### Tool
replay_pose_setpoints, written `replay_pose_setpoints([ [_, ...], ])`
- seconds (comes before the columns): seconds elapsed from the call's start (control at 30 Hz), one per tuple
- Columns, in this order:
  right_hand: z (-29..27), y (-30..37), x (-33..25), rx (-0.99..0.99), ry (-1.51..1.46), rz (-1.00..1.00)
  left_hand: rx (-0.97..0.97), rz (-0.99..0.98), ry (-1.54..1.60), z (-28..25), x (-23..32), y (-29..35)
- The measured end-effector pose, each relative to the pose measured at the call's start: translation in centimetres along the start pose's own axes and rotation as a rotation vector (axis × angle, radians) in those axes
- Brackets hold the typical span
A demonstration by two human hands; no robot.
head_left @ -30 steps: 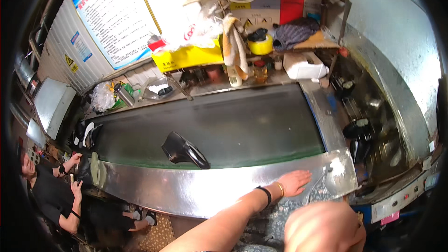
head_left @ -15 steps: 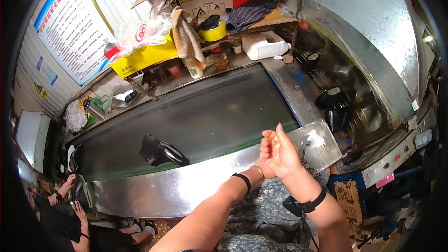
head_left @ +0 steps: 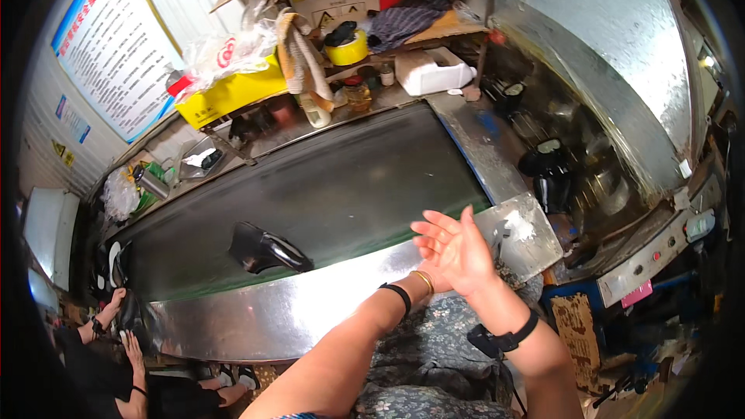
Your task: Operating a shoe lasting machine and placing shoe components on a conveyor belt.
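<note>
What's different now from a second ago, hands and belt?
The left hand has lifted off the steel edge and met the right hand, palms together in front of the person; neither holds anything. The black shoe piece lies on the dark belt as before, at much the same spot.

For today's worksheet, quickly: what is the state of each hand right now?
Left hand: open, empty, mostly hidden behind the right.
Right hand: open, fingers spread, holding nothing, pressed against the left.
</note>
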State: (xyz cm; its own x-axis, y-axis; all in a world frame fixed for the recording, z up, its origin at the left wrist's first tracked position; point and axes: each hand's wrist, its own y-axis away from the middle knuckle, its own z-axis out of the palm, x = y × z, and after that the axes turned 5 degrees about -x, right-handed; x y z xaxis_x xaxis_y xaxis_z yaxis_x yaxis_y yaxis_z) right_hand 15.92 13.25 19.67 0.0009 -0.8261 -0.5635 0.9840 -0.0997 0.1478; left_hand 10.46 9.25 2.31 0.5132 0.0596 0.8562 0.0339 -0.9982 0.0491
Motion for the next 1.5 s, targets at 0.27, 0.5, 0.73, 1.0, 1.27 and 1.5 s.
replay_pose_setpoints([
  [0.27,-9.4,13.1,4.5,0.19,1.195,-0.267,0.301,0.27,-0.508,1.1,-1.4,0.9],
  [0.5,-12.9,11.0,7.9,0.146,1.423,-0.176,0.213,0.183,-0.528,-0.7,-3.2,2.2],
  [0.73,-29.3,5.0,-8.4,0.946,0.603,-0.673,0.204,0.238,-0.602,-0.2,-0.1,-0.2],
  [1.0,-39.1,-3.1,-17.0,1.329,0.033,-0.051,0.117,0.124,-0.581,-0.8,-0.8,0.6],
  [1.27,-38.8,-2.2,-17.7,1.548,0.835,-0.387,0.103,0.118,-0.55,-1.3,-0.4,0.2],
  [1.5,-33.8,-2.7,-17.6,1.502,1.401,-0.378,0.126,0.179,-0.542,-0.6,-0.5,-0.7],
])
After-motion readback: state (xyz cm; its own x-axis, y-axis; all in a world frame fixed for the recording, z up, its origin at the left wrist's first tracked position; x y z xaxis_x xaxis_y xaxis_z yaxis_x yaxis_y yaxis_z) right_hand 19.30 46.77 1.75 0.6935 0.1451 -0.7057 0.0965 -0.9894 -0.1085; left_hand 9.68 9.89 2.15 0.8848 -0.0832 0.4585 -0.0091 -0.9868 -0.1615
